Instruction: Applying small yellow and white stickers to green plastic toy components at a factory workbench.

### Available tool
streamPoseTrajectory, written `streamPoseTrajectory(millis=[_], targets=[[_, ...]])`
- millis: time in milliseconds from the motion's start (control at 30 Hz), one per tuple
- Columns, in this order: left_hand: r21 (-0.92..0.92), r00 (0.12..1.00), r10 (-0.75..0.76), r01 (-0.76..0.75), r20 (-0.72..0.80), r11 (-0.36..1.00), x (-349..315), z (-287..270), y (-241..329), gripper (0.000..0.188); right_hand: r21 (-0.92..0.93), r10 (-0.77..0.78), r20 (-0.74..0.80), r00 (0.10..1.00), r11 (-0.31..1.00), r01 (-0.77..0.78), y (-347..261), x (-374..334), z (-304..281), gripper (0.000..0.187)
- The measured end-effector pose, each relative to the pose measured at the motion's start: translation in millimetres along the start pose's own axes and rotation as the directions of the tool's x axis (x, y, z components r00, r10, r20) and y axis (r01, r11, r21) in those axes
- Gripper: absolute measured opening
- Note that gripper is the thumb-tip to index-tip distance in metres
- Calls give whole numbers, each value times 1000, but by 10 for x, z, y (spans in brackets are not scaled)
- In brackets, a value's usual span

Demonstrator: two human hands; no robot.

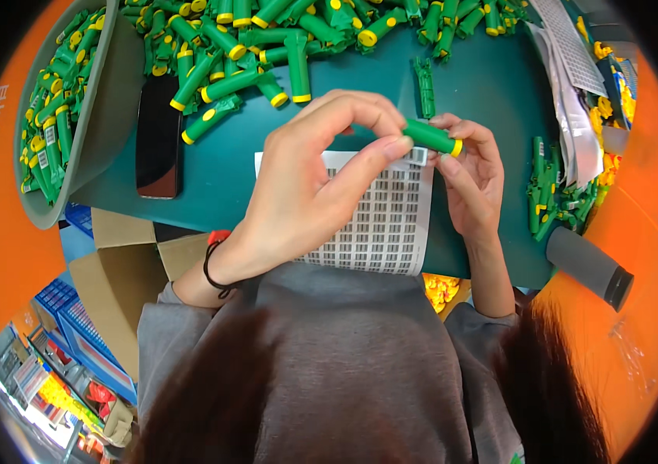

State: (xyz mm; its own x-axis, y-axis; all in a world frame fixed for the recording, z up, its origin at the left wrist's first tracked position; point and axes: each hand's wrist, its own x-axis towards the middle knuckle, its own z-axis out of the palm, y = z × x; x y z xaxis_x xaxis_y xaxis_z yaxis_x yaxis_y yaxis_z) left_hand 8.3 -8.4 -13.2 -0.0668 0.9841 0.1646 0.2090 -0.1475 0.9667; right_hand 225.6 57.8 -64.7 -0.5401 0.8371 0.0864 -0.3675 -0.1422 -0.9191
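Teal tabletop (491,85) | left grip (306,176) pinches label (415,157), probably paper | right grip (474,179) holds green cylinder (432,138)

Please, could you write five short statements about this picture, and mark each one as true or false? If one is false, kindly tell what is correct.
1. The right hand holds a green tube near its yellow end. True.
2. The black phone lies to the right of the label sheet. False: the phone lies to the left of the label sheet.
3. The grey bin contains many green tubes. True.
4. A black band is around the right wrist. False: the band is around the left wrist.
5. The table is dark green. True.
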Motion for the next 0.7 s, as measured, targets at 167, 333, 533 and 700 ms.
streamPoseTrajectory(millis=[167,333,533,700], targets=[[154,993,109,-113,36,982,69,49,28,9,-155,-105,-45,993,983,97,63,-63,59,34],[193,993,105,-115,62,974,130,78,53,10,-158,-108,-105,989,983,91,14,-133,120,38],[256,993,75,-97,93,962,145,148,73,9,-256,-279,-18,960,929,265,68,-128,63,37],[279,993,52,-80,104,957,134,175,86,9,-290,-287,-1,958,917,274,71,-142,68,37]])
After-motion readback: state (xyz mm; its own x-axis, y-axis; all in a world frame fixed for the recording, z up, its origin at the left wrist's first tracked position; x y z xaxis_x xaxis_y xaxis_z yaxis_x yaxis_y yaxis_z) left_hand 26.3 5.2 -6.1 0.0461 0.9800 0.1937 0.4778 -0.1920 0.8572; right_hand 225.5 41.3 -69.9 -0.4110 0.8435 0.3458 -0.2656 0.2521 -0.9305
